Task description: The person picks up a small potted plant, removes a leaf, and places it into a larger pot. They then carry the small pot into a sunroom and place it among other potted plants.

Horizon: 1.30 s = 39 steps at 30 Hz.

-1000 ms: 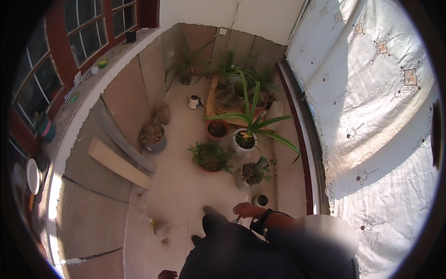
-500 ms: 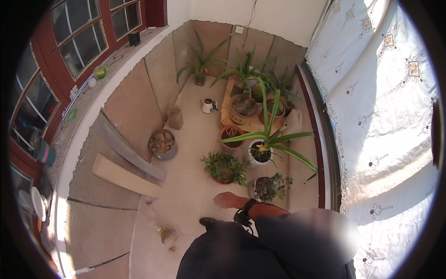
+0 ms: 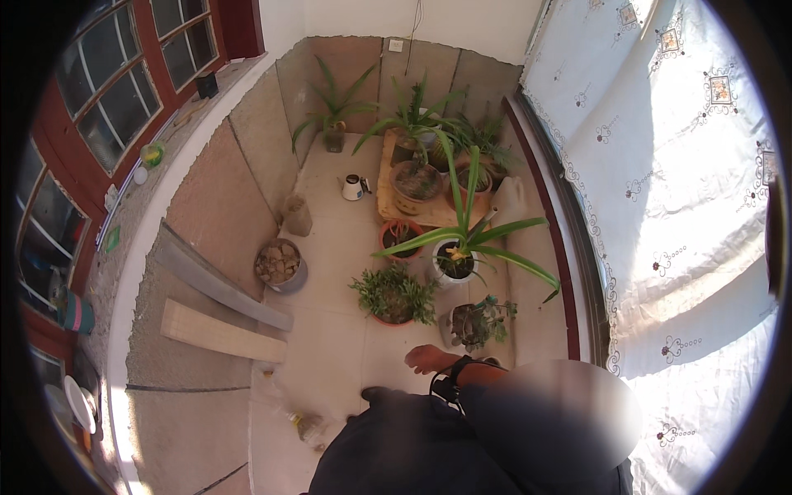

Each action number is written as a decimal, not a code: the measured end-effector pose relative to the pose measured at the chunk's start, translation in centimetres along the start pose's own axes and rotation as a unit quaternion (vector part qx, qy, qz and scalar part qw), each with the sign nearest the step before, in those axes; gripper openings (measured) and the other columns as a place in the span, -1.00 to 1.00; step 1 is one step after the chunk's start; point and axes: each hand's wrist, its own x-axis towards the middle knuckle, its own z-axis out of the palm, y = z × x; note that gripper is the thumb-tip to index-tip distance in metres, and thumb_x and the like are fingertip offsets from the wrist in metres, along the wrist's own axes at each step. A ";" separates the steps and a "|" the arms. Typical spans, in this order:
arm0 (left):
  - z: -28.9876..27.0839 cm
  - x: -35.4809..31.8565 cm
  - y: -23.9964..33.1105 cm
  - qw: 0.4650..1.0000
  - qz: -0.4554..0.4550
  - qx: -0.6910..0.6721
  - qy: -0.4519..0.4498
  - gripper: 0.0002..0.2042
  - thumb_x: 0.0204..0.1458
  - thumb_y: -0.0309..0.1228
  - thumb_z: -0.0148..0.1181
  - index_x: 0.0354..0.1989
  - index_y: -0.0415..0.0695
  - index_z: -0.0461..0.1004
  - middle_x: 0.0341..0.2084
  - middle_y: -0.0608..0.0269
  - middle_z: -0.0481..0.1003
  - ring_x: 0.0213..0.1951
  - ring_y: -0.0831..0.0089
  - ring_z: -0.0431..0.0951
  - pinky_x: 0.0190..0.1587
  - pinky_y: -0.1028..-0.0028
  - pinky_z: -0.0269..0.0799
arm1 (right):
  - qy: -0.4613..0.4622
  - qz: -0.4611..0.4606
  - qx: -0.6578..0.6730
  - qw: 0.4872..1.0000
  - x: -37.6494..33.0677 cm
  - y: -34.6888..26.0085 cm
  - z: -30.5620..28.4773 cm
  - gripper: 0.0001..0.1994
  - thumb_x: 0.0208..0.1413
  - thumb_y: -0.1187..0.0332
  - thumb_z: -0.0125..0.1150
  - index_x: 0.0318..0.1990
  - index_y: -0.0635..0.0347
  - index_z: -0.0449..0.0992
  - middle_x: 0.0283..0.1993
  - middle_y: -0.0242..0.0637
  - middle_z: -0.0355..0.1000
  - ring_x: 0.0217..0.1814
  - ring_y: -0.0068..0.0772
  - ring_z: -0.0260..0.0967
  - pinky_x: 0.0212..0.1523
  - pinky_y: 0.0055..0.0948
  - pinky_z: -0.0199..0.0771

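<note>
The right hand [image 3: 427, 359] hung palm-down over the floor, fingers loosely bent, with nothing seen in its grip; how far they opened could not be told. The left hand was out of view, so its state could not be told.

Nearest lay the bushy potted plant [image 3: 394, 293], ahead and slightly left, and the straggly potted plant [image 3: 470, 325], just right; neither was touched. Behind stood the white pot [image 3: 453, 264] of long strap leaves, its blades arching past the rim, beside the terracotta pot [image 3: 401, 239].

Farther back, the wooden platform [image 3: 386, 186] bore more pots, its left edge near the small white kettle [image 3: 353, 189]. A lane of tiled floor [image 3: 332, 305] ran between the pots and the grey tub [image 3: 280, 266]. At left leaned the pale plank [image 3: 221, 330]; at right, the patterned curtain [image 3: 652, 206] edged the space.
</note>
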 end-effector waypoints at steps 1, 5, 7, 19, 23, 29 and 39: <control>-0.2 0.0 -0.4 1.000 0.002 0.002 -0.001 -0.78 0.10 -0.23 0.07 -0.38 -0.09 0.56 -0.38 0.12 0.53 -0.34 0.17 0.49 -0.29 0.19 0.41 | 0.007 0.023 0.040 0.999 -0.2 0.2 0.8 -0.77 0.16 0.30 0.29 -0.06 0.14 0.57 -0.32 -0.38 0.49 -0.47 -0.49 0.39 -0.53 -0.46 0.35; -1.4 -0.4 -2.0 1.000 0.002 0.008 0.001 -0.78 0.10 -0.24 0.07 -0.37 -0.09 0.56 -0.38 0.12 0.53 -0.34 0.17 0.49 -0.28 0.19 0.42 | 0.059 0.043 -0.053 0.996 -1.6 -1.9 5.7 -0.78 0.16 0.29 0.28 -0.07 0.13 0.57 -0.32 -0.39 0.49 -0.44 -0.50 0.42 -0.52 -0.49 0.35; -1.8 -0.5 -2.8 1.000 0.004 0.011 0.000 -0.78 0.10 -0.24 0.07 -0.37 -0.09 0.56 -0.38 0.12 0.53 -0.34 0.17 0.49 -0.28 0.20 0.42 | 0.082 0.043 -0.085 0.992 -2.7 -2.0 7.1 -0.77 0.16 0.29 0.28 -0.07 0.13 0.57 -0.31 -0.40 0.49 -0.42 -0.50 0.45 -0.51 -0.50 0.36; -3.8 -1.3 -8.6 1.000 -0.001 0.015 0.001 -0.78 0.11 -0.24 0.07 -0.35 -0.10 0.57 -0.37 0.12 0.54 -0.33 0.17 0.50 -0.27 0.20 0.43 | 0.123 0.050 -0.015 0.991 -5.3 3.9 8.2 -0.76 0.18 0.36 0.22 -0.01 0.17 0.55 -0.32 -0.41 0.50 -0.49 -0.48 0.44 -0.57 -0.51 0.36; -3.7 -0.7 -9.0 1.000 0.004 0.011 -0.004 -0.78 0.11 -0.25 0.07 -0.34 -0.10 0.57 -0.36 0.12 0.55 -0.33 0.17 0.50 -0.26 0.20 0.43 | 0.047 -0.190 -0.264 0.945 -5.1 7.6 5.5 -0.76 0.20 0.37 0.20 -0.01 0.20 0.53 -0.35 -0.39 0.49 -0.49 -0.49 0.42 -0.57 -0.52 0.35; -3.9 -0.6 -10.1 1.000 0.000 0.001 -0.005 -0.77 0.12 -0.25 0.07 -0.33 -0.11 0.58 -0.36 0.11 0.55 -0.32 0.17 0.51 -0.26 0.21 0.44 | 0.071 -0.094 -0.140 0.983 -5.8 6.7 6.8 -0.77 0.20 0.35 0.21 -0.03 0.20 0.53 -0.36 -0.41 0.47 -0.51 -0.51 0.39 -0.57 -0.54 0.33; -3.0 0.3 -9.9 1.000 0.007 -0.012 -0.024 -0.77 0.12 -0.25 0.07 -0.31 -0.12 0.59 -0.35 0.11 0.56 -0.31 0.18 0.51 -0.24 0.21 0.44 | 0.120 -0.075 -0.170 0.975 -7.1 7.0 5.7 -0.72 0.17 0.18 0.27 -0.09 0.18 0.57 -0.30 -0.36 0.55 -0.38 -0.47 0.52 -0.42 -0.41 0.50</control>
